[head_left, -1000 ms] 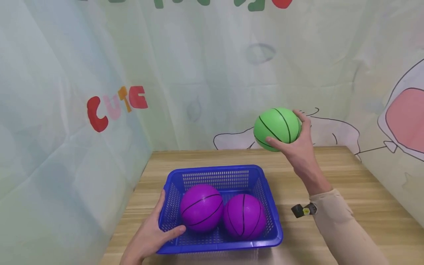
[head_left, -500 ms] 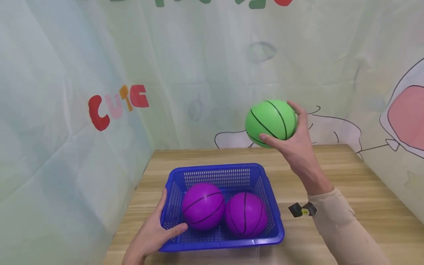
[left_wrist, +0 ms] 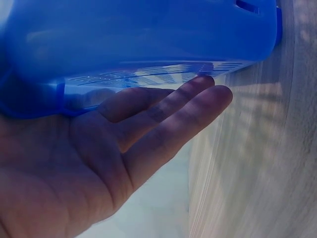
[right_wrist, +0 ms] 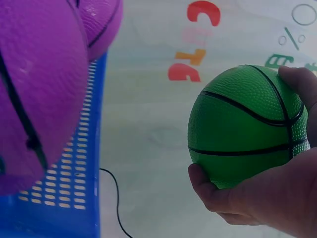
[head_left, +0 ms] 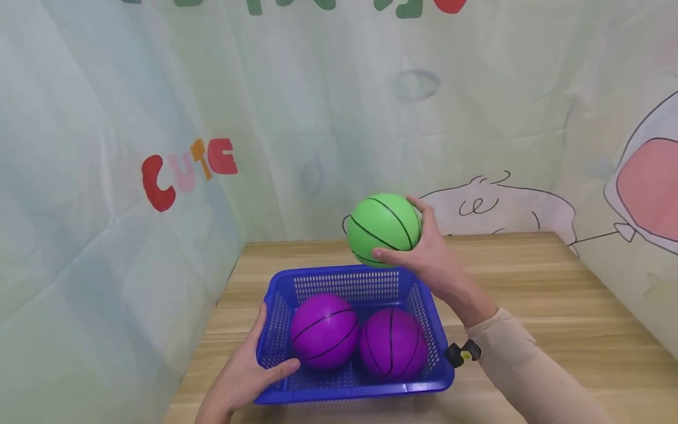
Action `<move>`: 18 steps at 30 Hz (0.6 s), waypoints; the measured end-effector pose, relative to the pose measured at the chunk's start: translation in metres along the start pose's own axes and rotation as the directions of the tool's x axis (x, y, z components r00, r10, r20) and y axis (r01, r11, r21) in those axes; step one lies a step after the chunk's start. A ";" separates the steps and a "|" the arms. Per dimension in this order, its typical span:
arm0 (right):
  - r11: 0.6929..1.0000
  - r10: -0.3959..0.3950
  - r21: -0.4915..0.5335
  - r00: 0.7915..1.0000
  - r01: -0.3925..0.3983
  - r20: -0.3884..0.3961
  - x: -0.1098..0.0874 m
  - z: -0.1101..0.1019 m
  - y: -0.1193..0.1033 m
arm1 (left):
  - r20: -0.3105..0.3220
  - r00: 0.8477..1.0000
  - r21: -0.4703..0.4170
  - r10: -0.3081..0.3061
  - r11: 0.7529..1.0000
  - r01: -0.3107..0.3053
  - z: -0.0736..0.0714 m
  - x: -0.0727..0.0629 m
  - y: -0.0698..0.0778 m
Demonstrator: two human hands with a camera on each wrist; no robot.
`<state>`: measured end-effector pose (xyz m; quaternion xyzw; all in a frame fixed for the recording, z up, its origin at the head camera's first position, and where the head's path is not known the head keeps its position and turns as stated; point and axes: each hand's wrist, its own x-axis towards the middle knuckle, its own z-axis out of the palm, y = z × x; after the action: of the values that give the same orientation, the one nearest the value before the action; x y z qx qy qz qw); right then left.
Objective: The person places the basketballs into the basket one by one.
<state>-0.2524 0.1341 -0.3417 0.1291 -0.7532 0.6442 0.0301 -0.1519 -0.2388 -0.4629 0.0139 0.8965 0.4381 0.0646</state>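
Note:
In the head view my right hand (head_left: 431, 259) holds a small green basketball (head_left: 381, 227) above the far rim of a blue plastic basket (head_left: 352, 393). Thumb and fingers lie around the ball's right side, also plain in the right wrist view, where the green basketball (right_wrist: 242, 124) fills the grasp. Two purple basketballs, a left one (head_left: 324, 331) and a right one (head_left: 393, 344), rest side by side inside the basket. My left hand (head_left: 241, 374) grips the basket's left front corner, thumb over the rim. Its fingers (left_wrist: 168, 119) extend along the outer wall in the left wrist view.
A wood-grain table (head_left: 535, 282) carries the basket. Printed cloth hangs (head_left: 296, 118) behind and at both sides, with coloured letters on the left. A dark cable (right_wrist: 117, 198) shows beside the basket in the right wrist view.
My right hand has carried the green basketball leftward, rising slightly at first and then dropping, to the basket's far rim. The left hand, basket and purple basketballs stay nearly in place.

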 end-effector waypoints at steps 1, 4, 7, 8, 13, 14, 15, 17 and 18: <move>1.000 0.005 -0.001 1.000 -0.005 0.015 0.000 0.003 0.002 | -0.003 1.000 0.001 0.005 1.000 -0.005 0.000 -0.001 0.000; 1.000 0.015 -0.002 0.998 -0.014 0.060 -0.002 0.012 0.007 | -0.008 1.000 0.000 0.028 1.000 -0.028 0.000 -0.002 -0.001; 1.000 0.014 -0.010 0.996 -0.013 0.091 -0.003 0.017 0.010 | -0.016 0.999 -0.007 0.038 0.999 -0.038 0.000 -0.002 -0.001; 1.000 0.012 -0.013 0.995 -0.011 0.097 -0.003 0.019 0.011 | -0.017 0.999 -0.012 0.040 0.999 -0.040 0.000 -0.001 -0.002; 1.000 -0.007 -0.028 0.992 0.011 0.124 -0.005 0.023 0.015 | -0.010 1.000 -0.022 0.019 1.000 -0.019 -0.001 -0.001 -0.001; 0.999 -0.011 -0.031 0.991 0.015 0.130 -0.005 0.023 0.016 | -0.006 1.000 -0.021 0.014 1.000 -0.014 -0.001 -0.001 0.000; 0.999 -0.013 -0.035 0.991 0.018 0.135 -0.005 0.023 0.017 | -0.003 1.000 -0.019 0.009 1.000 -0.009 -0.001 -0.002 0.000; 0.999 -0.013 -0.041 0.990 0.019 0.141 -0.005 0.023 0.019 | 0.002 1.000 -0.020 0.002 1.000 -0.002 -0.001 -0.002 0.001; 0.999 -0.010 -0.048 0.990 0.017 0.143 -0.005 0.023 0.020 | 0.003 1.000 -0.020 0.002 1.000 -0.002 -0.001 -0.001 0.002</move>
<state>-0.2490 0.1151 -0.3658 0.1792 -0.7681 0.6145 -0.0164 -0.1508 -0.2388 -0.4608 0.0149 0.8919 0.4472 0.0655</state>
